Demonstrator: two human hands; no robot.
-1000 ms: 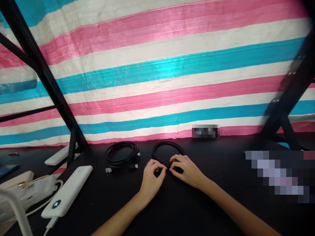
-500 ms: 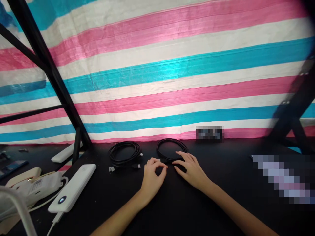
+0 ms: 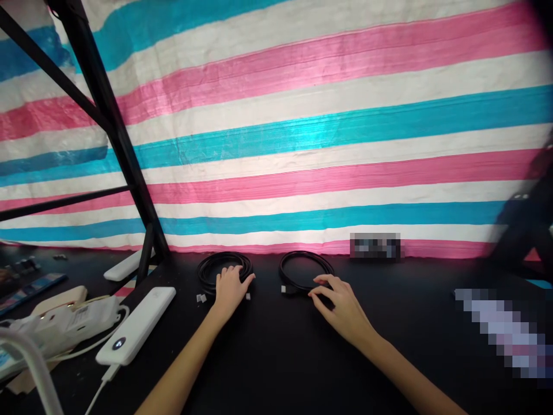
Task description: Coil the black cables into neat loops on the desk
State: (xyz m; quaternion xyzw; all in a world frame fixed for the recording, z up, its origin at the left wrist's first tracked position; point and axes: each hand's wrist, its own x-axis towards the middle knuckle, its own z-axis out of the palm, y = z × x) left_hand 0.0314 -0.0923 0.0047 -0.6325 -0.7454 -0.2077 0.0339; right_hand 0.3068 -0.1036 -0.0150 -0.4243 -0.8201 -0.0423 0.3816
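Two black cables lie coiled on the black table. My left hand [image 3: 231, 291] rests over the near right part of the left coiled cable [image 3: 205, 271], fingers forward and thumb out to the side. Pale metal plugs of that cable show on both sides of my wrist. At the right coiled cable [image 3: 281, 266], my right hand [image 3: 343, 305] has thumb and index fingertips together on the near edge of the loop. A light-coloured plug [image 3: 283, 289] sticks out left of these fingers.
To the left lie a white power bank [image 3: 136, 325] with a cable plugged in, a white power strip [image 3: 84, 323] and another white block [image 3: 123, 266]. A black metal frame [image 3: 123, 150] rises there. Behind hangs a striped sheet [image 3: 302, 167]. Two blurred items sit at the right.
My left hand has moved left from the right coil to the left coil, and its fingers have opened. My right thumb and index have come together at the right coil. The view has shifted slightly.
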